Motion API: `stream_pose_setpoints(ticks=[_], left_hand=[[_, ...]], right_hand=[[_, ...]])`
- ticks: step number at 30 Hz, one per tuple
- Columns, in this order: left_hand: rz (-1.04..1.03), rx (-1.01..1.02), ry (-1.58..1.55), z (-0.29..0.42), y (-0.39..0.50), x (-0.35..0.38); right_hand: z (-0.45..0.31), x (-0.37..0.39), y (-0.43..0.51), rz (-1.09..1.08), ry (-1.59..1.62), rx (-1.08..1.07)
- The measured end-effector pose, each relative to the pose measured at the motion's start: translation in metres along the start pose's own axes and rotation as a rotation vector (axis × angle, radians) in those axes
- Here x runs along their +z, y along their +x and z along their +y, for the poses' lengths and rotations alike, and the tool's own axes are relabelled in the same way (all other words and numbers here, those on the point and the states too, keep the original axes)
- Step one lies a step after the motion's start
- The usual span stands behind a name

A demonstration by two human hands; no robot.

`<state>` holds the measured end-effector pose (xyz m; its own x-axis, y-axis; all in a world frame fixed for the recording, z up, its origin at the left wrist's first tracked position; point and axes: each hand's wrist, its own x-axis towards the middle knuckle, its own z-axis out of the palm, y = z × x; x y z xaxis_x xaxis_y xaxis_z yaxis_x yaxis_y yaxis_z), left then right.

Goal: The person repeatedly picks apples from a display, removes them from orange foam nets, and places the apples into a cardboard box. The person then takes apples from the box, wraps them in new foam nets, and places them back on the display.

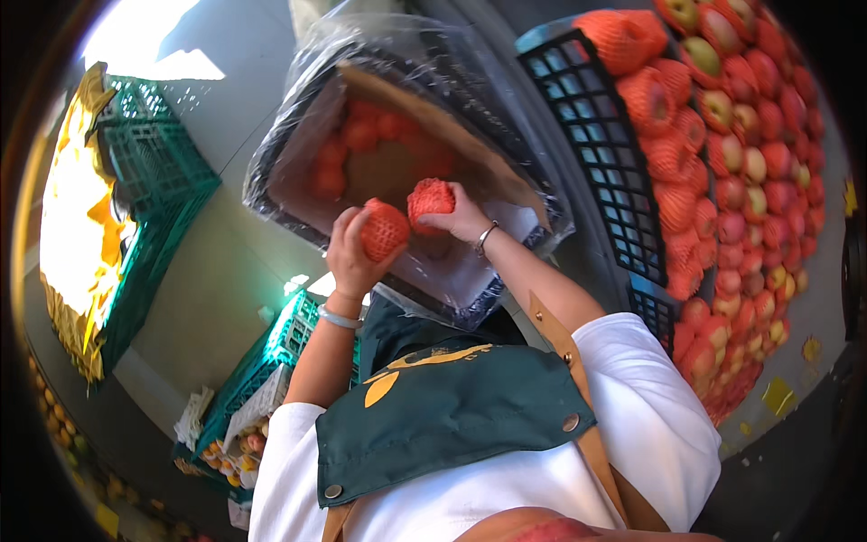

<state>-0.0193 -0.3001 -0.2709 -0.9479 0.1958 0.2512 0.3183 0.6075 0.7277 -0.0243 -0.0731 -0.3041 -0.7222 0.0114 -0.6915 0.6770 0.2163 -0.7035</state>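
Note:
My left hand (352, 254) is closed around a fruit in a red foam net (384, 230), probably an apple. In my right hand (460, 217) is another red foam-netted fruit (431, 200), held just to the right of the first. Both hands are over the near part of a deep box (278, 169) lined with clear plastic film and brown cardboard. Down inside the box, several more red-netted fruits (362, 129) lie along its far and left sides. The box's bottom is in shadow.
To the right, a black plastic lattice (603, 156) borders netted fruit (647, 101) and a large slope of bare apples (765, 169). Green crates (156, 156) stand on the left, one under yellow wrapping (74, 223). Nearer, another green crate (271, 359) stands by mixed fruit (234, 461).

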Motion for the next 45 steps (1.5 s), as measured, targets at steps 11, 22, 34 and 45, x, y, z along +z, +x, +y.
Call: stream_pose_setpoints(ticks=[11, 22, 34, 45], left_hand=[[0.106, -0.539, -0.310, 0.026, 0.023, 0.013], [-0.063, -0.470, -0.893, 0.217, 0.048, 0.041], [-0.805, -0.371, -1.089, 0.378, 0.039, 0.087], [-1.147, -0.220, -0.875, 0.395, 0.047, 0.077]], right_hand=[[-0.063, -0.252, -0.320, 0.598, 0.740, -0.474], [0.076, -0.374, -0.285, 1.005, 0.784, -0.067], [0.007, -0.299, -0.359, 0.632, 0.354, -0.435], [0.051, -0.339, -0.373, 0.953, 0.329, -0.210]])
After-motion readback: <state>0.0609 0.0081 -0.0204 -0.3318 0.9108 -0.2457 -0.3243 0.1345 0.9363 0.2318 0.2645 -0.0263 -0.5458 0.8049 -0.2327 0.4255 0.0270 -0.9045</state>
